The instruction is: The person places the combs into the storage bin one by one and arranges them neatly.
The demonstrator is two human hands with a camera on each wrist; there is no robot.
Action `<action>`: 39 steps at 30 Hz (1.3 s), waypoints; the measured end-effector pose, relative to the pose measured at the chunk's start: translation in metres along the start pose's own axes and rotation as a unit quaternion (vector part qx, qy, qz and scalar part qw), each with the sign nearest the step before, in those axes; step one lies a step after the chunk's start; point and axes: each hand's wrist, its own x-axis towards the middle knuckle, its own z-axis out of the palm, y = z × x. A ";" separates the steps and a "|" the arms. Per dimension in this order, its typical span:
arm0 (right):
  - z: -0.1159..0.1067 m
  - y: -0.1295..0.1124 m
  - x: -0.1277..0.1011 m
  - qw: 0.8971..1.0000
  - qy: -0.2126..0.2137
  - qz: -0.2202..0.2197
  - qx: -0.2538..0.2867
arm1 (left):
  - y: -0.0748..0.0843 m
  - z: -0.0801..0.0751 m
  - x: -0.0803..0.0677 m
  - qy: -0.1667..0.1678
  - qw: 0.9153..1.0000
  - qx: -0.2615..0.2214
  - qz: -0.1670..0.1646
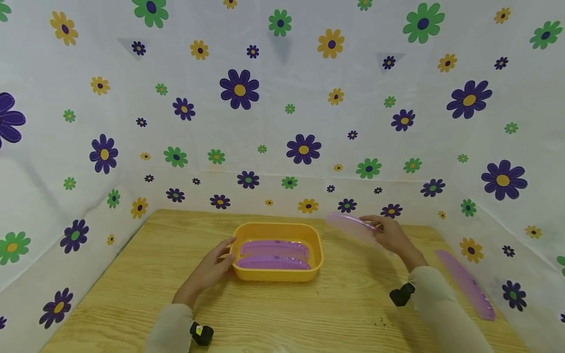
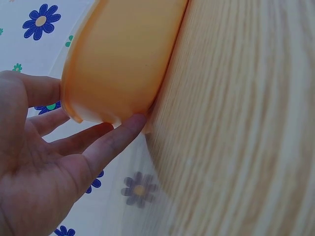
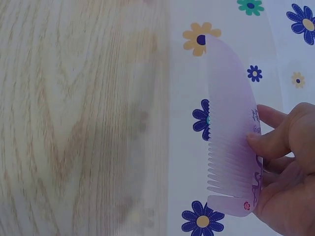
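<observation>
A yellow plastic tub (image 1: 278, 276) stands on the table, and two purple combs, a far one (image 1: 274, 250) and a near one (image 1: 273, 264), lie side by side inside it. At its left end my left hand (image 1: 214, 264) touches the wall. The left wrist view shows extended fingers (image 2: 115, 141) against the end wall, one low by the table and others up near the rim. My right hand (image 1: 392, 237) pinches a translucent light purple comb (image 3: 231, 123) by its spine, thumb on one face. That comb is raised right of the tub, its teeth facing away from the palm.
Another purple comb (image 1: 468, 287) lies at the right edge of the wooden table (image 1: 353, 314), beside my right forearm. White flower-printed sheeting (image 1: 273, 117) rises behind the table and on both sides. A few small dark specks (image 1: 380, 322) dot the wood near the front right.
</observation>
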 end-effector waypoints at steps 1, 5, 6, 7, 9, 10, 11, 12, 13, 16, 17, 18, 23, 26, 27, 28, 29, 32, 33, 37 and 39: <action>0.000 -0.001 0.001 1.000 0.000 -0.003 0.001 | 0.000 0.000 0.000 0.000 1.000 0.000 -0.001; 0.003 -0.005 0.003 1.000 0.002 -0.011 0.002 | -0.001 0.000 0.000 0.001 1.000 -0.001 -0.001; 0.004 -0.007 0.003 1.000 0.002 -0.011 0.002 | -0.001 0.000 0.000 0.001 1.000 -0.002 0.000; 0.004 -0.008 0.003 1.000 0.002 -0.011 0.003 | -0.001 0.000 0.000 0.001 1.000 -0.001 0.000; 0.006 -0.011 0.003 1.000 -0.002 -0.007 0.008 | -0.001 0.000 0.000 0.001 1.000 0.000 0.001; 0.006 -0.012 0.004 1.000 -0.004 -0.006 0.008 | -0.001 0.000 0.000 0.000 1.000 0.000 0.002; 0.007 -0.014 0.004 1.000 -0.005 -0.003 0.009 | -0.001 0.000 0.000 0.000 1.000 0.001 0.002; 0.007 -0.015 0.005 1.000 -0.007 -0.003 0.008 | -0.001 0.000 0.000 -0.001 1.000 0.000 0.002; 0.008 -0.016 0.005 1.000 -0.008 -0.003 0.008 | -0.001 0.000 0.000 -0.001 1.000 0.000 0.002; 0.009 -0.019 0.007 1.000 -0.011 -0.010 0.006 | -0.001 0.000 -0.001 -0.002 1.000 -0.001 0.002; 0.009 -0.019 0.008 1.000 -0.010 -0.013 0.005 | -0.001 0.000 -0.001 -0.002 1.000 -0.002 0.001; 0.009 -0.020 0.008 1.000 -0.011 -0.015 0.004 | -0.001 0.000 0.000 -0.002 1.000 -0.002 0.001; 0.009 -0.024 0.010 1.000 -0.012 -0.023 0.007 | -0.001 0.000 0.000 -0.002 1.000 -0.003 -0.001; 0.009 -0.027 0.010 1.000 -0.014 -0.023 0.011 | -0.001 0.000 0.000 -0.003 1.000 -0.006 0.000; 0.009 -0.028 0.010 1.000 -0.015 -0.021 0.012 | -0.001 0.000 0.000 -0.003 1.000 -0.006 0.000; 0.009 -0.028 0.011 1.000 -0.017 -0.021 0.012 | -0.001 -0.001 0.000 -0.004 1.000 -0.008 0.001; 0.010 -0.029 0.011 1.000 -0.018 -0.020 0.012 | -0.001 -0.001 0.000 -0.005 1.000 -0.010 0.001; 0.011 -0.031 0.013 1.000 -0.018 -0.018 0.008 | -0.001 -0.001 0.000 -0.006 1.000 -0.011 0.002; 0.011 -0.031 0.013 1.000 -0.018 -0.018 0.007 | -0.001 -0.001 0.000 -0.006 1.000 -0.010 0.002; 0.014 -0.034 0.014 1.000 -0.017 -0.016 0.006 | 0.000 -0.001 0.000 -0.006 1.000 -0.007 0.005; 0.015 -0.035 0.015 1.000 -0.018 -0.015 0.009 | 0.000 -0.002 -0.001 -0.009 1.000 -0.007 0.010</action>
